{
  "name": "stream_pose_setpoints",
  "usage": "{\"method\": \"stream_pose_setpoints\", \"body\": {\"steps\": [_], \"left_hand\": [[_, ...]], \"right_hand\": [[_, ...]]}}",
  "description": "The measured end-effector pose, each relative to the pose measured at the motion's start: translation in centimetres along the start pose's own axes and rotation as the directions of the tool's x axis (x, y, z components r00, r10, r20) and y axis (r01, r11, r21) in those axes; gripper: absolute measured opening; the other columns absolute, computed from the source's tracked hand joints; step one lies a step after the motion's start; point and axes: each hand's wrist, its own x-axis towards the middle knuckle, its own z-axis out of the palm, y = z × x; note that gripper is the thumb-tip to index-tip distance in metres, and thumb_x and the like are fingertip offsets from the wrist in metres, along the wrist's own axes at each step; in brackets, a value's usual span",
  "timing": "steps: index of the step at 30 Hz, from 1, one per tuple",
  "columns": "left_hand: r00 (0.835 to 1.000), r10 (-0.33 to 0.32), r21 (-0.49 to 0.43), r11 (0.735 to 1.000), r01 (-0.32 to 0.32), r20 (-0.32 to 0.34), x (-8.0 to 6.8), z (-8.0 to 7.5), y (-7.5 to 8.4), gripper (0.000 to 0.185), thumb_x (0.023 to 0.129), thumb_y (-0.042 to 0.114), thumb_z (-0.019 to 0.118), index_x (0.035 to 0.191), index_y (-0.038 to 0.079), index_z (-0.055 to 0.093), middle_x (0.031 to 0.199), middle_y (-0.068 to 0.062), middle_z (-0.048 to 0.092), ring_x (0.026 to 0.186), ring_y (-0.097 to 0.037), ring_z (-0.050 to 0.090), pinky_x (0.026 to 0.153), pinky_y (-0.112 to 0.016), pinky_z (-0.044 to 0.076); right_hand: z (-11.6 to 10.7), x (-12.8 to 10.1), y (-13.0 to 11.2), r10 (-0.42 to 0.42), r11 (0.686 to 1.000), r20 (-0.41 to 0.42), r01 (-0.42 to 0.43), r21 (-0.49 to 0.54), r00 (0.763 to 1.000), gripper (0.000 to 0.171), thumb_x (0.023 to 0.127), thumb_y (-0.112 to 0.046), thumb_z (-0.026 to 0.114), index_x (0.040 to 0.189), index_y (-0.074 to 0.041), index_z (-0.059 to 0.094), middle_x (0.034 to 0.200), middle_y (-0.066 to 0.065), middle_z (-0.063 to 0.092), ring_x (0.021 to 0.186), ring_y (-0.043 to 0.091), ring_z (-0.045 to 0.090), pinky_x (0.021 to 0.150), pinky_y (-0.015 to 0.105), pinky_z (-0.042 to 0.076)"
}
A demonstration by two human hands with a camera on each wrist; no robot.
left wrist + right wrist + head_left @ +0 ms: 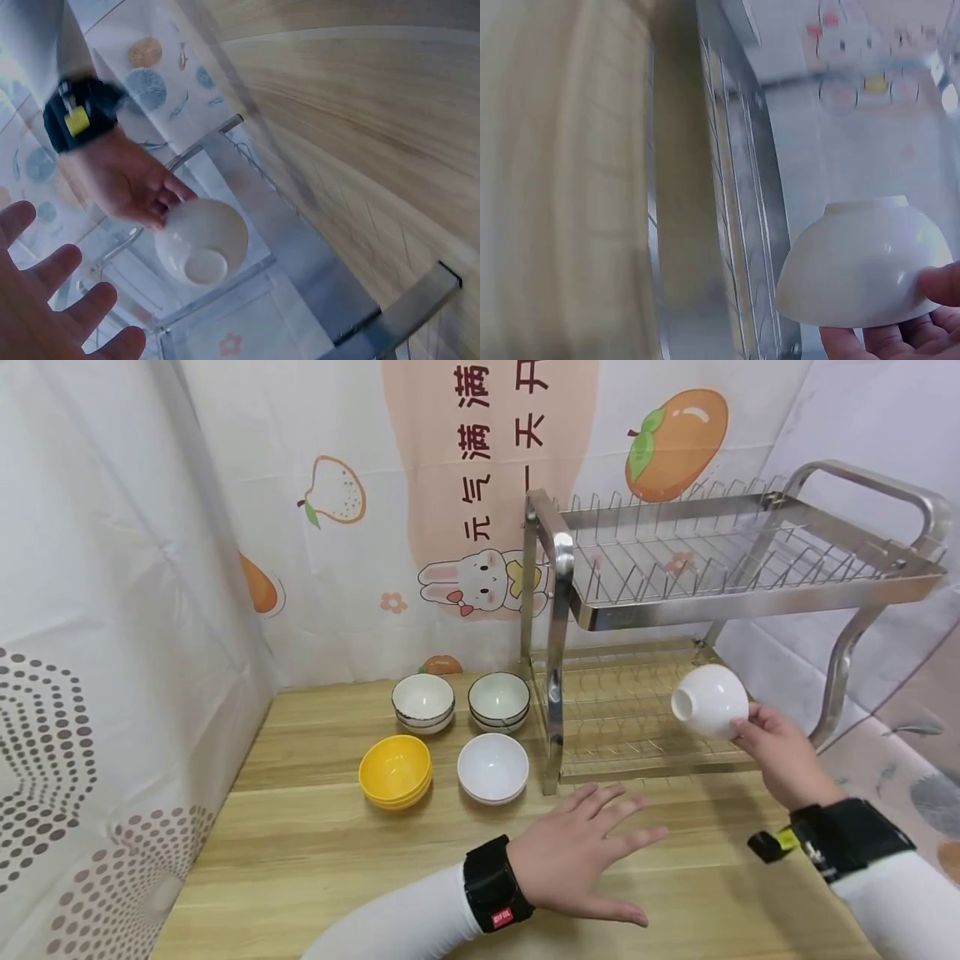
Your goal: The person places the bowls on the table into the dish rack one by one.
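My right hand (787, 756) pinches a white bowl (712, 700) by its rim, thumb outside and fingers at the inner side. The bowl is tipped on its side, its foot facing left, in front of the rack's lower tier. In the right wrist view the bowl (862, 262) shows its smooth outer wall and foot ring. My left hand (573, 856) hovers over the table with fingers spread and holds nothing. Beyond it stand a white bowl stack (492, 768), a yellow bowl stack (396, 771) and two stacks of dark-rimmed bowls (423, 700).
A two-tier metal dish rack (757, 607) stands at the right, its upper wire tier overhanging the lower one (622, 727). Its front left post (556, 693) rises beside the bowl stacks. A printed curtain (337, 585) hangs behind the wooden table (300, 843).
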Motion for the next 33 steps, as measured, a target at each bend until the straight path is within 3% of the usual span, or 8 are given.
{"method": "stream_pose_setpoints", "body": {"steps": [2,4,9,11,15,19,25,33], "left_hand": [[1.0,-0.009,0.002,1.0,0.009,0.015,0.5,0.2,0.0,0.094,0.081,0.086,0.039,0.158,0.036,0.018,0.164,0.002,0.017,0.151,-0.022,0.01,0.121,-0.042,0.013],[0.999,-0.017,0.004,1.0,0.017,0.033,0.9,0.5,-0.1,0.094,0.081,0.087,0.039,0.158,0.037,0.017,0.164,0.003,0.018,0.151,-0.022,0.009,0.121,-0.042,0.012],[0.997,-0.035,0.002,0.999,0.035,0.073,1.8,1.2,-0.3,0.094,0.082,0.087,0.037,0.159,0.038,0.014,0.164,0.004,0.015,0.151,-0.021,0.008,0.121,-0.042,0.012],[0.996,-0.04,0.001,0.999,0.04,0.086,2.1,1.5,-0.3,0.095,0.081,0.088,0.037,0.159,0.039,0.013,0.164,0.005,0.015,0.151,-0.02,0.008,0.121,-0.042,0.012],[0.994,-0.042,0.004,0.999,0.041,0.1,2.5,1.9,-0.3,0.095,0.081,0.088,0.035,0.159,0.039,0.011,0.164,0.006,0.013,0.151,-0.019,0.009,0.121,-0.042,0.012],[0.994,-0.043,0.004,0.999,0.042,0.1,2.6,2.0,-0.3,0.095,0.081,0.088,0.036,0.159,0.039,0.011,0.164,0.006,0.013,0.151,-0.019,0.008,0.121,-0.042,0.012],[0.994,-0.054,0.017,0.998,0.053,0.098,2.8,2.0,-0.5,0.095,0.081,0.088,0.036,0.159,0.039,0.012,0.164,0.006,0.013,0.151,-0.021,0.009,0.121,-0.042,0.014],[0.994,-0.068,0.038,0.997,0.065,0.09,3.6,2.1,-0.7,0.093,0.081,0.089,0.034,0.158,0.04,0.016,0.164,0.006,0.016,0.151,-0.022,0.01,0.121,-0.042,0.011]], "right_hand": [[-0.6,1.7,0.0,0.015,1.0,-0.017,-0.015,-0.004,1.0,0.044,0.107,-0.016,0.038,0.127,0.022,0.033,0.129,0.026,0.045,0.094,-0.014,0.048,0.082,0.009,0.048],[-1.2,3.2,0.2,0.028,0.999,-0.029,-0.029,-0.03,0.999,0.043,0.107,-0.016,0.037,0.124,0.023,0.034,0.133,0.034,0.039,0.092,-0.014,0.046,0.08,0.008,0.047],[-2.2,6.6,0.6,0.053,0.993,-0.07,-0.06,-0.103,0.996,0.037,0.105,-0.016,0.039,0.115,0.019,0.04,0.109,0.014,0.054,0.084,-0.004,0.048,0.073,0.011,0.048],[-2.3,7.7,0.8,0.065,0.989,-0.068,-0.074,-0.131,0.996,0.037,0.104,-0.017,0.039,0.116,0.019,0.042,0.107,0.012,0.055,0.085,0.001,0.048,0.071,0.012,0.046],[-2.2,9.4,1.1,0.105,0.984,-0.055,-0.112,-0.137,0.993,0.042,0.105,-0.019,0.035,0.12,0.02,0.039,0.128,0.031,0.045,0.096,0.017,0.048,0.07,0.012,0.043],[-2.2,10.5,1.3,0.154,0.98,-0.061,-0.16,-0.122,0.986,0.047,0.105,-0.021,0.033,0.125,0.021,0.034,0.143,0.038,0.031,0.112,0.035,0.042,0.079,0.02,0.041],[-2.4,11.3,2.0,0.158,0.966,-0.07,-0.168,-0.194,0.985,0.047,0.104,-0.021,0.034,0.124,0.021,0.035,0.139,0.041,0.033,0.113,0.044,0.039,0.084,0.043,0.04],[-2.0,12.5,2.5,0.116,0.944,-0.095,-0.14,-0.299,0.989,0.045,0.104,-0.021,0.037,0.122,0.02,0.041,0.128,0.04,0.043,0.105,0.044,0.044,0.077,0.04,0.041]]}}
